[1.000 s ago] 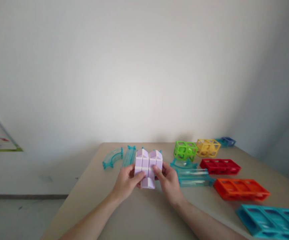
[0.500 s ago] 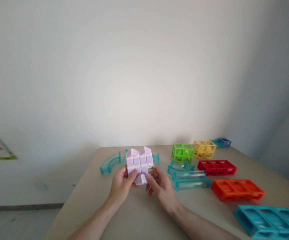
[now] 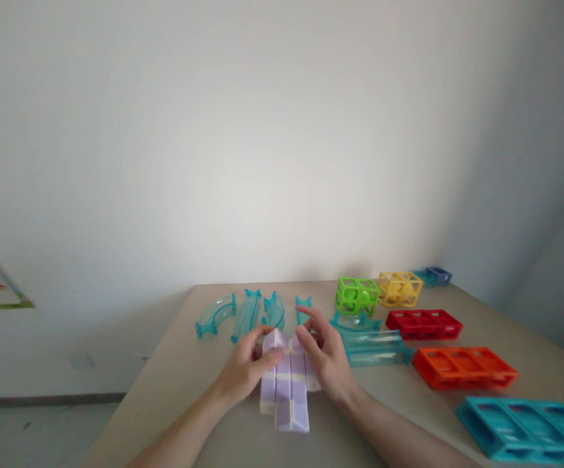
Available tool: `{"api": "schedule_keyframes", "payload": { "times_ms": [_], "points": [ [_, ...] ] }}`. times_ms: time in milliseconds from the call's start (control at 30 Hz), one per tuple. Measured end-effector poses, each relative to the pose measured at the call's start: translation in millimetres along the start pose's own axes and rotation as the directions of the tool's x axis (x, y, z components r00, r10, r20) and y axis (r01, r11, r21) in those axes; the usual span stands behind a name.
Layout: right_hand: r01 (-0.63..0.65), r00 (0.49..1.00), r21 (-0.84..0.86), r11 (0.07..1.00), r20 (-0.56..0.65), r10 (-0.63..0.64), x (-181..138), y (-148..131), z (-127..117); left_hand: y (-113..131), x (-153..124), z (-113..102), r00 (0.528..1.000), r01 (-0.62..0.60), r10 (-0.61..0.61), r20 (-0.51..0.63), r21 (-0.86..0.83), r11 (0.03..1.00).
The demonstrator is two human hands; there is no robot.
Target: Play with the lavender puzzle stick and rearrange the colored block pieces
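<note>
A lilac-and-white snake puzzle (image 3: pixel 284 383), made of wedge-shaped segments folded into a flat block, is between my hands low over the table. My left hand (image 3: pixel 247 364) grips its upper left edge, with the thumb lying across the top segments. On the upper right side my right hand (image 3: pixel 328 357) has its thumb and bent fingers around the puzzle's corner, and the index finger is raised. The right hand covers part of the puzzle's right side. A two-segment tip of the puzzle points toward me.
Clear blue track pieces, including a curved one (image 3: pixel 217 314) and a straight one (image 3: pixel 376 348), lie behind and right of my hands. Green (image 3: pixel 357 296) and yellow (image 3: pixel 399 289) frames stand at the back. Red (image 3: pixel 424 324), orange (image 3: pixel 464 368) and turquoise (image 3: pixel 528 426) frames line the right.
The snake puzzle has come down and nearer to me, tilting over so its tip points toward me. Both hands have shifted to its far end, uncovering track pieces behind.
</note>
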State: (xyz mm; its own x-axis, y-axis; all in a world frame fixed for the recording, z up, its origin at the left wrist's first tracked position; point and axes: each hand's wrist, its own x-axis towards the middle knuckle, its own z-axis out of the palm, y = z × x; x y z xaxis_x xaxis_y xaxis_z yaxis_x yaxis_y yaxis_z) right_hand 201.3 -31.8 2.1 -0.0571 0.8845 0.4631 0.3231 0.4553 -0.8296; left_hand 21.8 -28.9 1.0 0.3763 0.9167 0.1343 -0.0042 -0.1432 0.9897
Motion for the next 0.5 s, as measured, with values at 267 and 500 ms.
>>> {"api": "schedule_keyframes", "payload": {
  "times_ms": [267, 500],
  "points": [
    [0.155, 0.980, -0.431, 0.889, 0.184, -0.082, 4.0, -0.6, -0.7, 2.8, -2.3, 5.5, 0.990, -0.128, 0.083, 0.114, 0.471, 0.873],
    [0.197, 0.975, -0.581, 0.789, 0.203, -0.093, 10.4, -3.5, -7.7, 3.8, -3.3, 3.8, 0.984, -0.178, 0.133, 0.117, 0.659, 0.731]
  ]
}}
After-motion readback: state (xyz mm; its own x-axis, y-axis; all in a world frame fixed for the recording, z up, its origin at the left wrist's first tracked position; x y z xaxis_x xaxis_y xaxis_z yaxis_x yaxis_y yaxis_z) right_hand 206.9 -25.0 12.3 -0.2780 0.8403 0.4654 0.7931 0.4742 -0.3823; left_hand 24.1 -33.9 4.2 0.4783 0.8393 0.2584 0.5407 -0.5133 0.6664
